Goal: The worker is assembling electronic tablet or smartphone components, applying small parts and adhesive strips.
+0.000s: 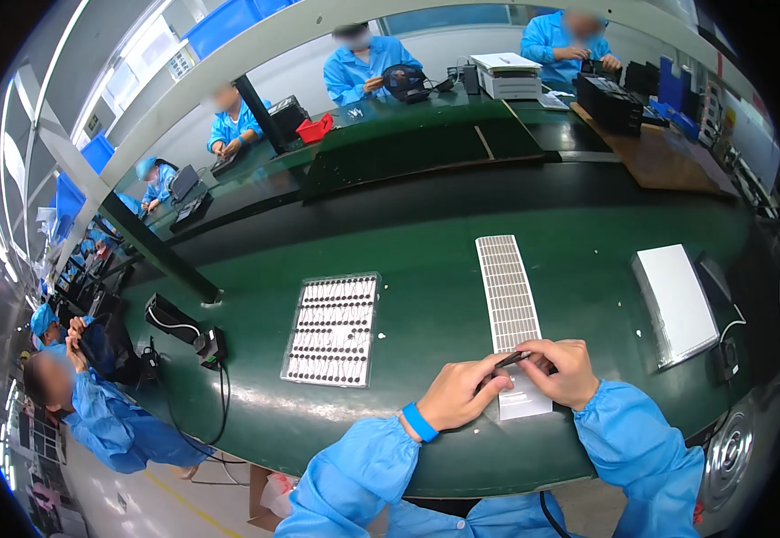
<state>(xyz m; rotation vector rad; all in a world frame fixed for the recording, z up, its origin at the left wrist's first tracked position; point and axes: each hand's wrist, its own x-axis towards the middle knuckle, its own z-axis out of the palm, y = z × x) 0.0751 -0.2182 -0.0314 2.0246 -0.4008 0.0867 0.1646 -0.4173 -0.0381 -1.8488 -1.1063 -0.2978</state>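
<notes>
My left hand (458,392), with a blue band at its wrist, and my right hand (567,371) meet above the near part of a label sheet (508,291). Between their fingertips they pinch a small dark elongated piece (514,359); its exact kind does not show. The sheet is pale, long and narrow, with rows of small rectangular labels, and its lower strip is partly covered by my hands. To the left lies a clear tray (331,328) holding rows of small round black parts with thin wires.
At the right lies a white box-like stack (676,305) beside a dark device with a cable. Black adapters (211,346) and cables sit at the left of the green table (426,269). A slanted post (161,247) rises there. Co-workers in blue sit at the left and across.
</notes>
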